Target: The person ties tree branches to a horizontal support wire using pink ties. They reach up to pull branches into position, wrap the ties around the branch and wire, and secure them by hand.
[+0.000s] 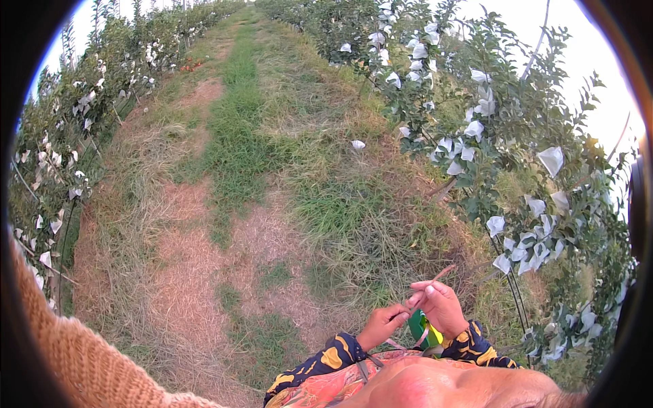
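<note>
Both hands are together in front of the chest, at the lower right of the head view. A thin, pinkish-brown strip point(443, 274) runs between them, its free end pointing up and right. My left hand point(380, 324) and my right hand point(441, 308) appear at the two sides of it, and each pinches the strip between thumb and fingers. What the strip is made of cannot be told. Just below the hands hangs a green and yellow bag or pouch point(418, 326), partly hidden by the right wrist. Patterned dark sleeves cover both forearms.
A fruit-tree row with white fruit bags point(538, 250) stands close on the right; another bagged row point(86, 102) lies left. Between them runs a path of grass and dry cuttings point(229, 153). A white bag point(358, 145) lies on the ground. Thin dark lines point(515, 290) run beside the right trees.
</note>
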`<act>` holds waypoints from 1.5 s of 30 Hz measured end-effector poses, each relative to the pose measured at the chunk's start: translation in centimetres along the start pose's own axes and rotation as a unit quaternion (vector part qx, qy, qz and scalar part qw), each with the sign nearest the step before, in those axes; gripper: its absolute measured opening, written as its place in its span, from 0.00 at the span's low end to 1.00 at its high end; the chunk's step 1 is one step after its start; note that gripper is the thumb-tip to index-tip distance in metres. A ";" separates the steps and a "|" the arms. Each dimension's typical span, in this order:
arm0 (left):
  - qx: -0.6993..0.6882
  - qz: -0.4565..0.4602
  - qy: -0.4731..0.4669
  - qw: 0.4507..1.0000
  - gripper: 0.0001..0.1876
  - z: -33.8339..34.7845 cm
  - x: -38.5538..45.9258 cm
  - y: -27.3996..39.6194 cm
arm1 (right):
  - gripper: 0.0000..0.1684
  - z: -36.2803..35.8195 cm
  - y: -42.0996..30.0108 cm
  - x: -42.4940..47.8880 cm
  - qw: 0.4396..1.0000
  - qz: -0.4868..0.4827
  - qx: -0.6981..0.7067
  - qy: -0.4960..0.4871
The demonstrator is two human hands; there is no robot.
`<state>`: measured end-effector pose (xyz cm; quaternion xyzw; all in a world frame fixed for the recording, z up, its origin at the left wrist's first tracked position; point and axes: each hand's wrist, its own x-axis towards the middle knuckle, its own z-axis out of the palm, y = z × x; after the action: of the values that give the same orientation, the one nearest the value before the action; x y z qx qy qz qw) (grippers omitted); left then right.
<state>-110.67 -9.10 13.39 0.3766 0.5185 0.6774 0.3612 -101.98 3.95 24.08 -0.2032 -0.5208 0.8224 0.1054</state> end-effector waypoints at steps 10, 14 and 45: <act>0.088 0.061 -0.055 0.993 0.07 0.3 0.5 -1.0 | 0.15 0.1 0.0 0.4 0.998 0.062 0.002 0.025; 0.088 0.050 -0.070 0.992 0.09 0.4 0.6 -1.1 | 0.15 0.2 -0.1 0.2 0.995 0.095 -0.042 0.012; -0.191 0.025 0.022 0.981 0.09 -0.3 0.7 -0.7 | 0.15 -2.5 5.0 -0.5 0.914 0.136 -0.367 -0.104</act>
<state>-111.14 -8.48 12.75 0.2988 0.3782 0.7804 0.3983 -100.24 3.60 18.72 -0.2095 -0.7614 0.5963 -0.1442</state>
